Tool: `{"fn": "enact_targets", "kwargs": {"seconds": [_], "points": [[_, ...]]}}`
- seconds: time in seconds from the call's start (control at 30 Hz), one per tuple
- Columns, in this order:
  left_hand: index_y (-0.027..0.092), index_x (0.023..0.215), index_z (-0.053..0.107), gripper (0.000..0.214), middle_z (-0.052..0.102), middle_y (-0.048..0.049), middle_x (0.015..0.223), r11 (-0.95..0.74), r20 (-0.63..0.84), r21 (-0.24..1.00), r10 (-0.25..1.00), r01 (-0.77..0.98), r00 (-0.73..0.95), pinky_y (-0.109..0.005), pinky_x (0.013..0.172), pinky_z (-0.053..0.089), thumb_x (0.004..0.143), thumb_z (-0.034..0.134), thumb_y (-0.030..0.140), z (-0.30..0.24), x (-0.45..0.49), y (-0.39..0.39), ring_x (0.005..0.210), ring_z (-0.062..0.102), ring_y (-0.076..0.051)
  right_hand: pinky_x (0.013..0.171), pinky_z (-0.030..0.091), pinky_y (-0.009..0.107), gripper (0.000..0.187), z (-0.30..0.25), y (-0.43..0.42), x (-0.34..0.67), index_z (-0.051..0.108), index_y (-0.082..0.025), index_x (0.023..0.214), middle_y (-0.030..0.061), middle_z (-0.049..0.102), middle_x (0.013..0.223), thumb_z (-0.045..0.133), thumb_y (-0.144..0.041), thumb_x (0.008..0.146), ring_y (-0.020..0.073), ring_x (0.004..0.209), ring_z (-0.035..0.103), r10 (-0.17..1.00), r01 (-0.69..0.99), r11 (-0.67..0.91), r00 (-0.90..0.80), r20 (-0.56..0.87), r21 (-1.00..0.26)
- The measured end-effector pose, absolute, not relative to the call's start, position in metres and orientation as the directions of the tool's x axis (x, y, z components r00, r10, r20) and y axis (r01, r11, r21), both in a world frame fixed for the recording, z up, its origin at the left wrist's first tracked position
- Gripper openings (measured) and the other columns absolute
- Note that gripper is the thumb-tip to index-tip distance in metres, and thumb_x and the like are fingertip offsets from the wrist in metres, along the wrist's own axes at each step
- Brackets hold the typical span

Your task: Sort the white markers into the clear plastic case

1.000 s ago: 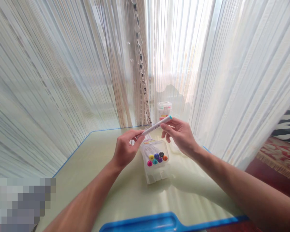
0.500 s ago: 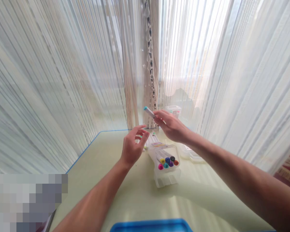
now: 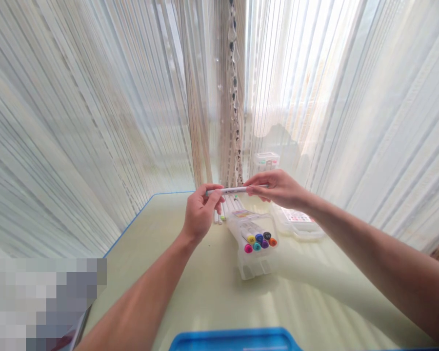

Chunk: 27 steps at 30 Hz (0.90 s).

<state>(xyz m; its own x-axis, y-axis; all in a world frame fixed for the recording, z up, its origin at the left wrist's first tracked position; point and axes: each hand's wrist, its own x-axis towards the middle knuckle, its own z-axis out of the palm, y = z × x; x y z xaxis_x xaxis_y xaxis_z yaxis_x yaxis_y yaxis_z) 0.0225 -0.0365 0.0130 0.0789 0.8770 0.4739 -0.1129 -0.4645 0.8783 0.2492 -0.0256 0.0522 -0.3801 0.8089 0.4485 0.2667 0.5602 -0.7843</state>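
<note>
A curtain [image 3: 131,97] hangs beyond the worktop [image 3: 190,273]. The far box [image 3: 266,158] stands by its far edge; a flat case [image 3: 307,231] lies toward its right edge, partly hidden by the right forearm. Boxes: two. The near box [image 3: 258,269] shows seven pen ends; loose pens [image 3: 224,209] behind, uncountable. One pen [image 3: 235,190] spans the hands, raised: left hand [image 3: 199,212] grasps one end, right hand [image 3: 280,189] the other.

Noted on desk [image 3: 201,292]: case [image 3: 255,268], inner markers [image 3: 259,238] inside; loose markers [image 3: 231,203] behind, leftward; lid [image 3: 308,233] at right. Farther back: second box [image 3: 266,160]. Above desk: held marker [image 3: 234,190] between left hand [image 3: 201,212] and right hand [image 3: 280,189].
</note>
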Motion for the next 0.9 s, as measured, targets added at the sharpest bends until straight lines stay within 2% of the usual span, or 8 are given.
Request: {"fn": "enact_targets", "kwargs": {"seconds": [0.1,0.2,0.33,0.47,0.7,0.9], "points": [[0.011,0.098,0.067,0.027,0.066,-0.0010,0.069,-0.416,0.430,0.899,0.897,-0.135,0.098,-0.023,0.050,0.045,0.087,0.068,0.036,0.012,0.025,-0.038,0.050,0.056,-0.009,0.044,0.037,0.024,0.030,0.036,-0.036,0.254,0.079,-0.015,0.093,0.0032,0.069,0.067,0.080,-0.042,0.081,0.0074,0.047,0.048,0.883,0.108,0.448,-0.209,0.420,-0.888],[0.011,0.097,0.069,0.028,0.068,-0.0021,0.069,-0.389,0.399,0.916,0.908,-0.098,0.129,-0.022,0.047,0.042,0.086,0.070,0.037,0.008,0.029,-0.041,0.049,0.056,-0.009,0.044,0.039,0.024,0.031,0.016,-0.047,0.254,0.078,-0.016,0.093,0.0045,0.070,0.072,0.081,-0.042,0.079,0.0100,0.053,0.054,0.933,-0.008,0.342,-0.113,0.341,-0.940],[0.011,0.094,0.069,0.026,0.067,-0.0009,0.066,-0.375,0.382,0.924,0.915,-0.074,0.127,-0.022,0.049,0.044,0.082,0.075,0.033,0.005,0.034,-0.043,0.049,0.055,-0.008,0.050,0.044,0.025,0.025,-0.003,-0.052,0.254,0.078,-0.018,0.096,0.0025,0.069,0.073,0.082,-0.037,0.079,0.0108,0.058,0.057,0.930,-0.046,0.354,-0.084,0.357,-0.934],[0.011,0.094,0.069,0.028,0.065,0.0013,0.065,-0.355,0.362,0.931,0.925,-0.083,0.116,-0.022,0.050,0.045,0.077,0.081,0.031,0.004,0.034,-0.042,0.050,0.055,-0.008,0.052,0.045,0.026,0.028,-0.009,-0.048,0.254,0.076,-0.018,0.098,0.0008,0.068,0.071,0.085,-0.036,0.078,0.0115,0.059,0.058,0.922,-0.105,0.372,-0.075,0.381,-0.922],[0.011,0.091,0.071,0.026,0.066,0.0012,0.064,-0.337,0.353,0.930,0.931,-0.149,0.097,-0.021,0.050,0.046,0.075,0.083,0.028,0.006,0.039,-0.049,0.051,0.054,-0.008,0.045,0.042,0.023,0.034,-0.004,-0.050,0.253,0.074,-0.016,0.094,-0.0020,0.066,0.063,0.091,-0.033,0.069,0.0106,0.053,0.056,0.920,-0.204,0.368,-0.059,0.387,-0.907],[0.012,0.093,0.071,0.025,0.067,-0.0007,0.065,-0.346,0.359,0.927,0.930,-0.143,0.077,-0.021,0.050,0.045,0.076,0.080,0.029,0.007,0.041,-0.051,0.051,0.055,-0.009,0.044,0.043,0.023,0.034,-0.002,-0.052,0.253,0.072,-0.015,0.095,0.0034,0.074,0.072,0.086,-0.038,0.074,0.0115,0.053,0.061,0.941,-0.196,0.317,-0.061,0.334,-0.928]]}}
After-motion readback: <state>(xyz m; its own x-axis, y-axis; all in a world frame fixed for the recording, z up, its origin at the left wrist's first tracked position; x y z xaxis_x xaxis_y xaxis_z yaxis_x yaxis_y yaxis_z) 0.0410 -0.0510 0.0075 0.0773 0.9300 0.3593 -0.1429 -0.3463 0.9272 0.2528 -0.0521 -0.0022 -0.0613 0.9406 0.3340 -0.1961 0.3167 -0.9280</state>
